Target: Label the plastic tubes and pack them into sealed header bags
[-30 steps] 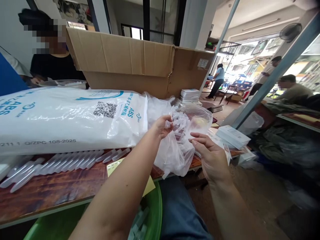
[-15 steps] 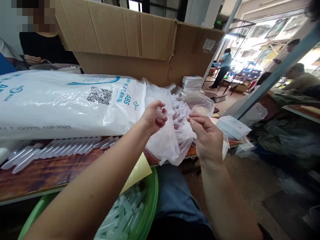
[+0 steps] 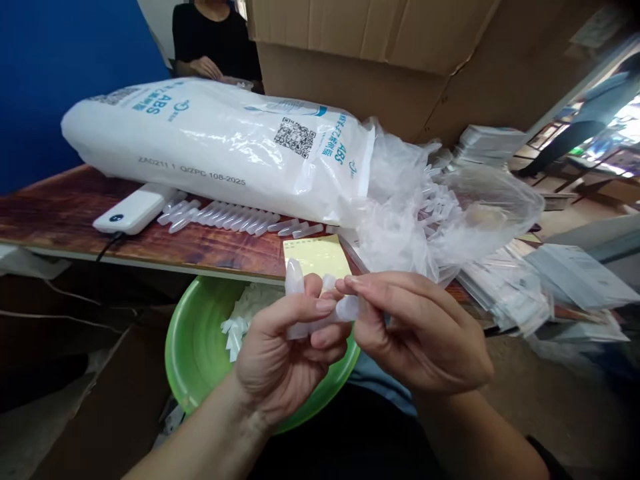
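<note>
Over the green basin [image 3: 183, 340], my left hand [image 3: 280, 353] is closed around translucent plastic tubes. One tube [image 3: 294, 275] sticks up past its thumb with a rounded end, and others lie across the fingers. My right hand [image 3: 425, 327] is closed in a pinch right beside it, thumb and forefinger at a whitish translucent tube end [image 3: 347, 308]. Its fingers partly hide what they grip. On the table edge behind my hands lies a yellow paper pad [image 3: 317, 252]. A row of similar tubes [image 3: 230, 217] lies on the wooden table [image 3: 60, 203].
A large white ABS sack [image 3: 215, 143] lies along the table. To its right is a clear plastic bag [image 3: 400, 233] of small translucent pieces. Flat packets [image 3: 580, 273] overhang the right edge. A white device [image 3: 135, 208] with a cable lies left; a cardboard box [image 3: 350, 87] stands behind.
Both hands have come back from the clear bag to above the green basin and are now together. The view has turned left and down, showing more of the table and basin.
</note>
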`<state>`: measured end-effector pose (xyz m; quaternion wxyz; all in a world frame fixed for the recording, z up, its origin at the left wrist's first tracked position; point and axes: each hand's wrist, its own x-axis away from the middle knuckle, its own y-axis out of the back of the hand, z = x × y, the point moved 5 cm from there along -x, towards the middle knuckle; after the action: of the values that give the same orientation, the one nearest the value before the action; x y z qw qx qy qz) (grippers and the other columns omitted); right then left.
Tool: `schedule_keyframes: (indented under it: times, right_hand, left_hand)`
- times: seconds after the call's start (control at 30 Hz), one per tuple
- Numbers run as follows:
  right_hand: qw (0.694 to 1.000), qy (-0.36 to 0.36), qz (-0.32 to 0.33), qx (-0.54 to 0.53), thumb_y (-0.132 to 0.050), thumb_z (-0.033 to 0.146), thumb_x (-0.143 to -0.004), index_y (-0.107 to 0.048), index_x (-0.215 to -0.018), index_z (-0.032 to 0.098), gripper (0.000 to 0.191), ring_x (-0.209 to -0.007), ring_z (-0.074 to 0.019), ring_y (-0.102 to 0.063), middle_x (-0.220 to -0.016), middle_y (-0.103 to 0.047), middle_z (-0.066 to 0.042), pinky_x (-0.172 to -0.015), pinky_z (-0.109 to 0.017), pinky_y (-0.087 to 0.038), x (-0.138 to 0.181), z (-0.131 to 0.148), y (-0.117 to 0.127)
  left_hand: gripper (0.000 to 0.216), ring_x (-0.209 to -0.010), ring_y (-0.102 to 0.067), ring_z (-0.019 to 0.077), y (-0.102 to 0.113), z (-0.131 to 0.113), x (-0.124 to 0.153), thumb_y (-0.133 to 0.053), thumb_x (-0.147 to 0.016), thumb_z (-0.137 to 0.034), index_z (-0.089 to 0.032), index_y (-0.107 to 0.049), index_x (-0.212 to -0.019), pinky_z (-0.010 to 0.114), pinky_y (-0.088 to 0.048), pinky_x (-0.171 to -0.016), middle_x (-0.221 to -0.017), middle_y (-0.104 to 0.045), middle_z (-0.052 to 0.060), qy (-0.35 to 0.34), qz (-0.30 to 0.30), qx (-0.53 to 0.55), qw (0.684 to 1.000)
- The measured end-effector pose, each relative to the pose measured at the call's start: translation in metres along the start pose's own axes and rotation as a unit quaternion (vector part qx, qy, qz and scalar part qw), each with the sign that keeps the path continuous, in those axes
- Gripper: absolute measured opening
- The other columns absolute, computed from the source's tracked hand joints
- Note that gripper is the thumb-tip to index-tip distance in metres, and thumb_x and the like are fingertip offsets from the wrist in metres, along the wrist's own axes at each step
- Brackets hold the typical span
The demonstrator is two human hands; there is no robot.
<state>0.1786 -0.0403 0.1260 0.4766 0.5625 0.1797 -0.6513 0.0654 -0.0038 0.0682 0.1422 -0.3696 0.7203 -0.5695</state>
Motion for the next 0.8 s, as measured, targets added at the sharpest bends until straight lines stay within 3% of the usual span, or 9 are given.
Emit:
schedule_keyframes:
  times: [0.17,0.3,0.47,0.7,0.8]
  right_hand:
    - [0.993,0.063,0.101,0.01,-0.072,0.008,-0.075,-0.064,-0.114,0.002,0.04,-0.1,-0.0176,-0.068,-0.108,-0.071,-0.013,-0.085,-0.024,-0.061,-0.003,0.008,-0.01]
    - [0.982,0.09,0.164,0.007,-0.066,0.01,-0.081,-0.06,-0.121,0.004,0.041,-0.107,-0.015,-0.064,-0.115,-0.069,-0.01,-0.091,-0.02,-0.058,-0.007,0.011,-0.017]
    - [0.981,0.028,0.186,0.048,-0.06,0.006,-0.085,-0.06,-0.121,0.006,0.037,-0.114,-0.0184,-0.062,-0.12,-0.067,-0.01,-0.098,-0.027,-0.056,-0.007,0.017,-0.023]
    - [0.967,0.033,0.25,0.045,-0.058,0.006,-0.086,-0.064,-0.113,0.002,0.028,-0.115,-0.0161,-0.061,-0.115,-0.069,-0.011,-0.102,-0.022,-0.051,-0.014,0.023,-0.029]
    - [0.967,0.051,0.246,0.049,-0.057,0.008,-0.087,-0.065,-0.111,0.003,0.026,-0.112,-0.0151,-0.063,-0.113,-0.07,-0.011,-0.101,-0.019,-0.051,-0.017,0.019,-0.03]
  left_hand:
    - [0.019,-0.048,-0.045,0.0038,0.012,-0.009,0.012,-0.058,-0.074,-0.005,-0.016,-0.043,-0.07,0.013,-0.021,-0.044,-0.06,-0.048,-0.003,-0.015,0.019,0.051,0.998]
    - [0.02,-0.048,-0.047,0.0038,0.015,-0.018,0.014,-0.058,-0.074,-0.005,-0.016,-0.042,-0.069,0.014,-0.022,-0.044,-0.062,-0.051,-0.003,-0.025,0.022,0.059,0.998]
    - [0.018,-0.048,-0.047,0.0037,0.02,-0.024,0.014,-0.058,-0.074,-0.005,-0.016,-0.043,-0.072,0.014,-0.024,-0.044,-0.064,-0.051,-0.003,-0.03,0.023,0.06,0.998]
    - [0.022,-0.048,-0.047,0.0032,0.026,-0.029,0.014,-0.058,-0.073,-0.005,-0.016,-0.039,-0.07,0.015,-0.025,-0.045,-0.068,-0.048,-0.003,-0.047,0.007,0.06,0.997]
    - [0.022,-0.048,-0.047,0.0034,0.027,-0.031,0.015,-0.057,-0.074,-0.005,-0.017,-0.038,-0.071,0.015,-0.028,-0.046,-0.066,-0.045,-0.004,-0.052,-0.005,0.054,0.997]
